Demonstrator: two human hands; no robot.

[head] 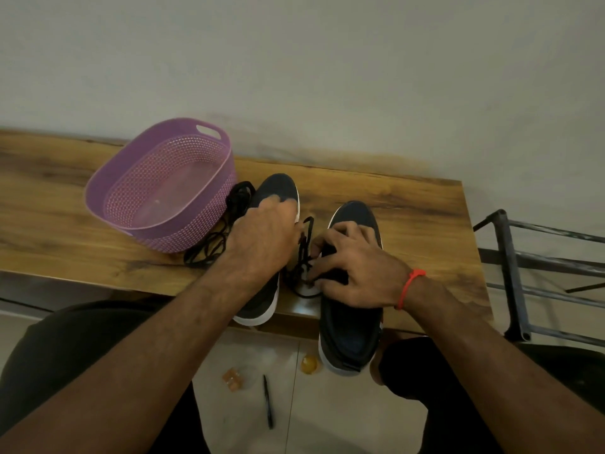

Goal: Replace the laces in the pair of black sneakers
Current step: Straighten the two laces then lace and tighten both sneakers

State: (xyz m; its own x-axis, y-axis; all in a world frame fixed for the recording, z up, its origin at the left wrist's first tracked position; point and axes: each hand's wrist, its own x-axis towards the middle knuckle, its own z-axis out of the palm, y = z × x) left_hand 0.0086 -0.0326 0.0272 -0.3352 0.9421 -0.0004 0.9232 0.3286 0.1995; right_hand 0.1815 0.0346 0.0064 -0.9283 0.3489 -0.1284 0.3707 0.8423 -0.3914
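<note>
Two black sneakers with white soles stand side by side on the wooden table, toes pointing away from me. My left hand [265,234] lies over the left sneaker [278,188], fingers curled down on its upper. My right hand [350,267] rests on the right sneaker [355,214], its fingers spread over the tongue area. Between the two shoes a black lace [306,253] runs up from the right shoe's side; what either hand pinches is hidden. A loose bundle of black laces [229,221] lies left of the left sneaker.
A purple plastic basket [163,181] stands on the table [65,204] at the left, touching the loose laces. A metal rack [510,276] stands to the right of the table. On the floor below lie a pen [268,401], an orange object and a yellow round thing.
</note>
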